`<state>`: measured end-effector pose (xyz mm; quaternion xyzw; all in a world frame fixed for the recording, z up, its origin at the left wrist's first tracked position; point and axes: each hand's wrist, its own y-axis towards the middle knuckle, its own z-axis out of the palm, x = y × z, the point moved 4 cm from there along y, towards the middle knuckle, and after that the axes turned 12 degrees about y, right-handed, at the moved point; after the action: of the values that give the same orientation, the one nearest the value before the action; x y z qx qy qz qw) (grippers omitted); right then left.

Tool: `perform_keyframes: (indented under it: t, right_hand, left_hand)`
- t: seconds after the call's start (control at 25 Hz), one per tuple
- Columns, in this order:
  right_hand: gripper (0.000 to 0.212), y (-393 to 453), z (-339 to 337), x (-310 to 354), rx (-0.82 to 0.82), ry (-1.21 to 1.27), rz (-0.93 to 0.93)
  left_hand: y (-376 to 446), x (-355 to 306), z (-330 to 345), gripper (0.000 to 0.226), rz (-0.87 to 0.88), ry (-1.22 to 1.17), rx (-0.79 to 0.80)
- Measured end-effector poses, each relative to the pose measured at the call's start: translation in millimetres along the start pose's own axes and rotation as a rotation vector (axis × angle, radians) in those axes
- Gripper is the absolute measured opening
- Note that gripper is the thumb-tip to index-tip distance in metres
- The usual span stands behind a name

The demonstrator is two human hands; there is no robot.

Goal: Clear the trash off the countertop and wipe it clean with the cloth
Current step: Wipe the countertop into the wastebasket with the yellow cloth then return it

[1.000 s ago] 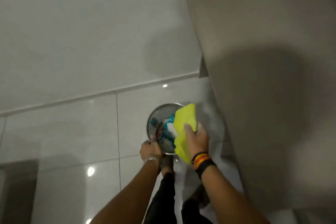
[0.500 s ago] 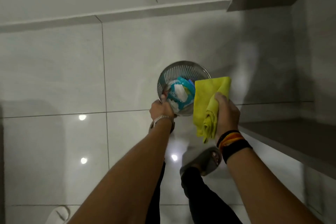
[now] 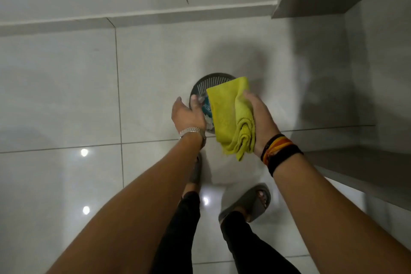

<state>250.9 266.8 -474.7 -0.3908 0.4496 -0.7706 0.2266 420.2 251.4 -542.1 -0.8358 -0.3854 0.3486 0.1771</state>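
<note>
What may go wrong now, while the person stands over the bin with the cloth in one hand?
1. The yellow cloth hangs from the right hand right over the open bin; it may slip in or touch the trash.
2. The left hand reaches among the wrappers, so it may carry dirt back to the countertop.
</note>
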Motion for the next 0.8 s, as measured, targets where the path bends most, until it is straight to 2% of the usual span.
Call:
perform_keyframes:
  t: [0.04,0.08,0.12,0.2,0.24,0.32,0.4,0.56,0.68,0.8]
  right_hand:
    - [0.07,-23.9,12.9,4.3,0.099,0.026,0.052]
    - [0.069,-49.0,25.7,10.8,0.191,0.037,0.098]
    - [0.071,-78.3,39.3,22.3,0.251,0.024,0.125]
    - [0.08,-144.5,68.5,54.4,0.34,-0.039,0.137]
    - [0.086,-185.2,83.9,74.4,0.371,-0.069,0.138]
    - [0.094,-249.2,105.5,113.9,0.364,-0.124,0.11]
    - [0.091,-306.0,114.1,154.6,0.322,-0.17,-0.014]
    - [0.063,-383.6,102.4,212.2,0.251,-0.26,-0.265]
    - [0.034,-403.2,62.8,240.6,0.022,-0.318,-0.415]
    - [0.021,-424.7,-10.5,255.5,-0.292,-0.184,-0.574]
  left_hand:
    - [-8.5,-18.2,-23.7,0.06,-0.002,-0.098,0.049]
    - [-17.2,-38.2,-46.5,0.062,-0.041,-0.207,0.178]
    - [-30.6,-61.3,-71.8,0.067,-0.083,-0.277,0.373]
    - [-73.1,-107.9,-133.6,0.078,-0.05,-0.191,0.725]
    - [-99.1,-132.3,-171.1,0.078,0.026,-0.09,0.798]
    - [-138.6,-176.7,-231.5,0.069,0.18,0.012,0.788]
    - [-175.3,-219.4,-284.8,0.06,0.298,-0.004,0.715]
    - [-214.0,-287.1,-325.9,0.058,0.408,-0.092,0.622]
    - [-245.5,-327.1,-309.1,0.049,0.474,-0.107,0.604]
    - [-293.9,-345.1,-266.3,0.043,0.56,-0.048,0.677]
